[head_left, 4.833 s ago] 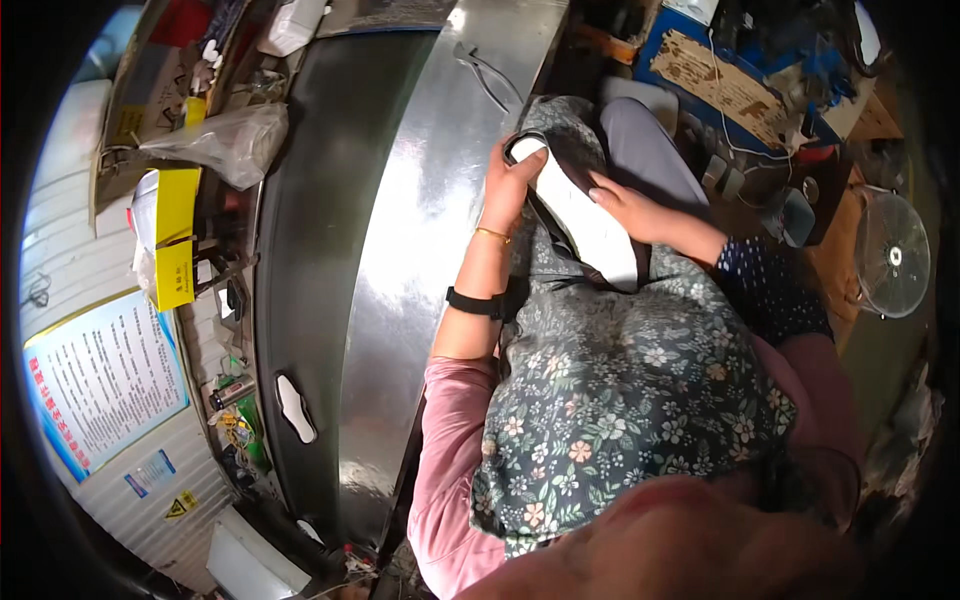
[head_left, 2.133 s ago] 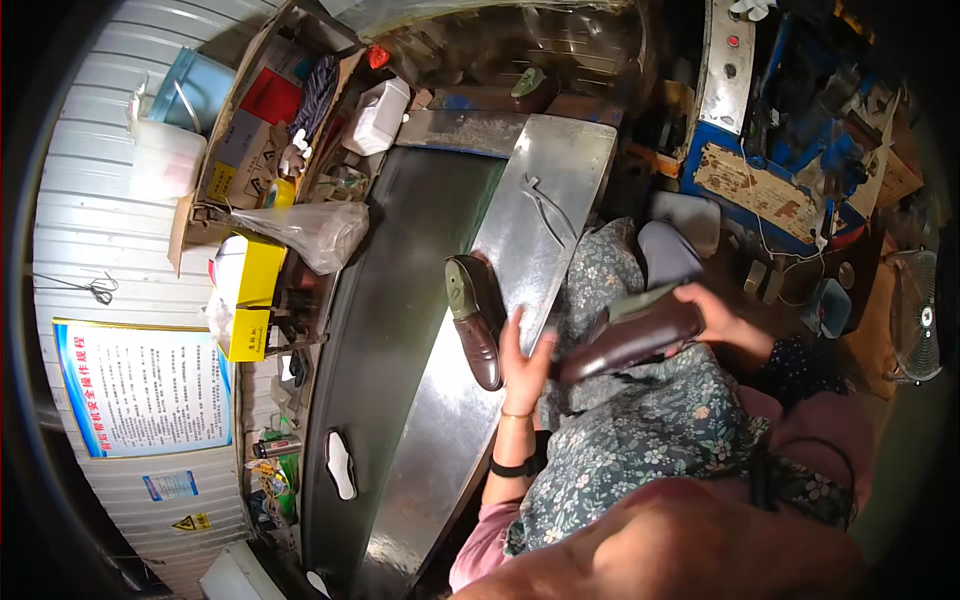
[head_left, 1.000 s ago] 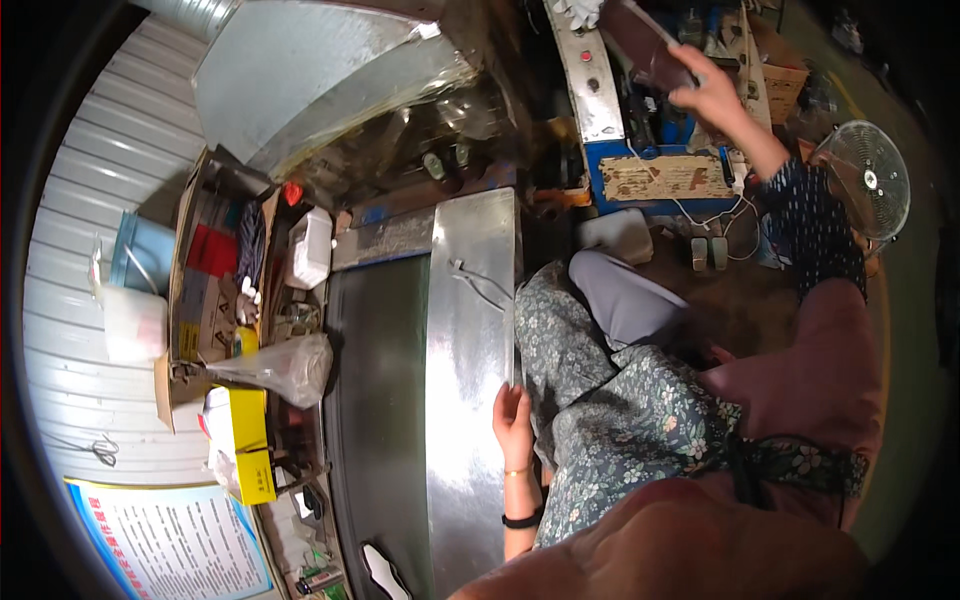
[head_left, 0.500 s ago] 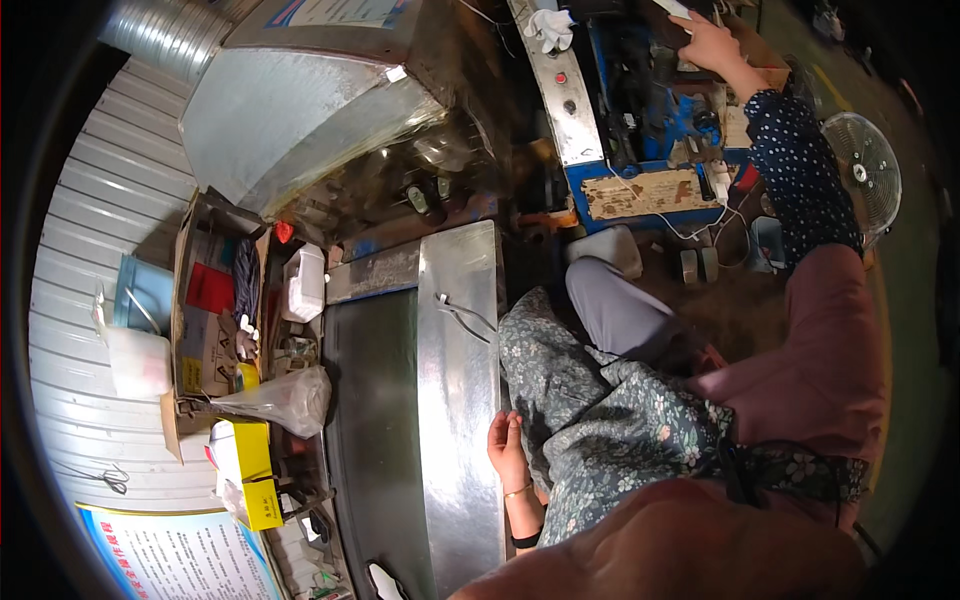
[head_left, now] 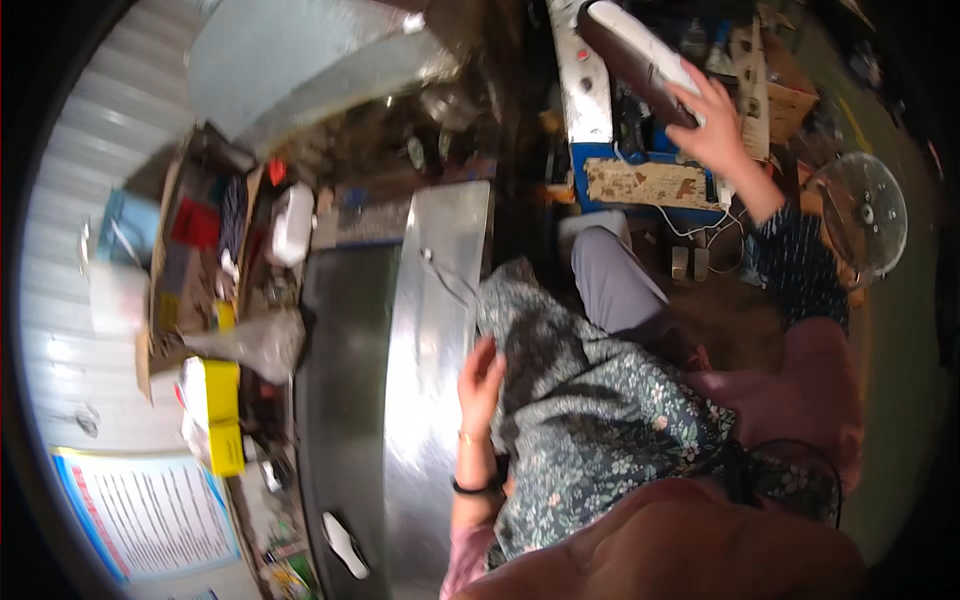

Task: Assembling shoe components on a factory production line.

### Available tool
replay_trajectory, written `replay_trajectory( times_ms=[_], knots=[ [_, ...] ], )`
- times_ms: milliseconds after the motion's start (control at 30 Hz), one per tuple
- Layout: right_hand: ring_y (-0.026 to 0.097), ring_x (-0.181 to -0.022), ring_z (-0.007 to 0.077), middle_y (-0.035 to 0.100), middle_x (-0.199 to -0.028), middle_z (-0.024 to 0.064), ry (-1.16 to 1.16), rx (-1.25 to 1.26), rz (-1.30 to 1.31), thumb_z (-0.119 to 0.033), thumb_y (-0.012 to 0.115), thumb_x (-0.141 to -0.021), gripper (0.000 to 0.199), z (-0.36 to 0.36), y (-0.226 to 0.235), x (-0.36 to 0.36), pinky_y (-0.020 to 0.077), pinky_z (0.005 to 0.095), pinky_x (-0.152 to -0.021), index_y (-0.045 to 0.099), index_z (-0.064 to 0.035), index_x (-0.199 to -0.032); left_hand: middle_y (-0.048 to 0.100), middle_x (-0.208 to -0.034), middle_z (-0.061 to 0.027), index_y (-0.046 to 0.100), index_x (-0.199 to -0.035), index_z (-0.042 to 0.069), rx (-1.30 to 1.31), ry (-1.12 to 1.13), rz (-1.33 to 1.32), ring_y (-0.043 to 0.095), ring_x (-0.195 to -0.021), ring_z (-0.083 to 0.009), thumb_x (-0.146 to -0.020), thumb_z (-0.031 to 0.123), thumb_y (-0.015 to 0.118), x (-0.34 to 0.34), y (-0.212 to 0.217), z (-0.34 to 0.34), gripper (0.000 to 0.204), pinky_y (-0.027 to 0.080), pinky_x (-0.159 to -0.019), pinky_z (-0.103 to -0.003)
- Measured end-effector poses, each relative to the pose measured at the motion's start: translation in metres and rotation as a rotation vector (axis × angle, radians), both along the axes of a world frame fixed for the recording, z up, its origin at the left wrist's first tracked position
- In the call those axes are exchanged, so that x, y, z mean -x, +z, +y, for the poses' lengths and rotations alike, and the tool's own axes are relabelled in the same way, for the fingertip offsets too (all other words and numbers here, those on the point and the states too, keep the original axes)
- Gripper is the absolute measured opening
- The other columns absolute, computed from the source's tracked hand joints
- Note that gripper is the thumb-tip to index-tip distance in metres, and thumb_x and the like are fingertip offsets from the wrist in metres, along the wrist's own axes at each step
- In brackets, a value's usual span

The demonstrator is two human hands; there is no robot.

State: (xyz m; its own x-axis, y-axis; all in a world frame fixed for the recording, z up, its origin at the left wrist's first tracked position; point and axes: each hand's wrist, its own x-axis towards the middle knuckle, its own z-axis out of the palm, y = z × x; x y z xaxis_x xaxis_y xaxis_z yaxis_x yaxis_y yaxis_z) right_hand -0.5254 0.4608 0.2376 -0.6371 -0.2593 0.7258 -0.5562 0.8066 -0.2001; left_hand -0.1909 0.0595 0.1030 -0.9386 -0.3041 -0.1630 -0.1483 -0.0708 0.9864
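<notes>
Two hands, well apart in the head view. Up at one o'clock, the right hand (head_left: 712, 118) grips a dark shoe with a white sole (head_left: 632, 52) over the blue machine (head_left: 650, 180). Left hand (head_left: 480, 378) lies open, fingers loose, touching the steel bench edge (head_left: 430, 330) at six o'clock beside the floral apron (head_left: 600, 400).

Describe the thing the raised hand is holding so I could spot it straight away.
Find the blue machine stand at the top, beyond the person's lap. Just above it the right hand grips a shoe: long, dark-bodied, with a pale sole, the only footwear held in the air.
</notes>
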Motion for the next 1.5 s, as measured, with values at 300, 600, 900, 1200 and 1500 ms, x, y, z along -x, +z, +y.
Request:
replay_trajectory(
  times_ms=[300,600,900,1200,1500],
  knots=[
    [0.044,-0.124,0.0426,0.039,-0.148,0.0154,0.713,-0.064,-0.383,-0.022,0.082,-0.065,0.078,-0.174,-0.111,-0.203,0.0382,0.0505,-0.103,0.050,-0.0154,-0.137,0.048,-0.135,-0.0125,0.033,-0.146,0.007,-0.228,0.386,0.267,0.051,-0.119,-0.0243,-0.080,0.006,0.072,0.102,0.034,0.001,0.077,0.042,-0.101,-0.035],
    [0.063,-0.100,0.0348,0.064,-0.112,0.0169,0.855,0.215,-0.701,-0.033,0.064,-0.090,0.041,-0.263,-0.135,-0.163,0.0514,0.0396,-0.082,0.058,-0.0062,-0.121,0.053,-0.128,-0.0102,0.038,-0.139,0.004,-0.052,0.212,0.299,0.051,-0.117,-0.0200,-0.075,0.003,0.075,0.054,-0.007,0.019,0.074,0.041,-0.101,-0.032],
    [0.065,-0.101,0.0295,0.066,-0.112,0.0178,0.975,0.090,-0.852,-0.019,0.053,-0.097,0.031,-0.228,-0.125,-0.137,0.0521,0.0359,-0.083,0.057,-0.0026,-0.122,0.051,-0.128,-0.0104,0.034,-0.141,0.001,-0.022,0.114,0.294,0.049,-0.119,-0.0194,-0.077,0.006,0.074,0.060,-0.010,0.025,0.075,0.039,-0.103,-0.032],
    [0.061,-0.113,0.0240,0.062,-0.122,0.0207,0.929,0.396,-1.403,-0.022,0.061,-0.094,0.053,-0.212,-0.147,-0.161,0.0460,0.0335,-0.095,0.043,0.0023,-0.138,0.053,-0.125,-0.0091,0.039,-0.135,0.002,-0.087,0.126,0.235,0.051,-0.117,-0.0201,-0.078,0.003,0.071,0.071,-0.021,0.011,0.065,0.040,-0.102,-0.033],
    [0.059,-0.107,0.0161,0.065,-0.119,0.0126,1.132,0.030,-1.257,-0.020,0.061,-0.094,0.042,-0.264,-0.125,-0.118,0.0452,0.0306,-0.094,0.055,-0.0031,-0.132,0.053,-0.128,-0.0153,0.030,-0.141,-0.007,0.132,0.236,0.225,0.054,-0.115,-0.0223,-0.082,0.009,0.074,0.070,-0.023,0.034,0.075,0.045,-0.097,-0.033]
  ],
)
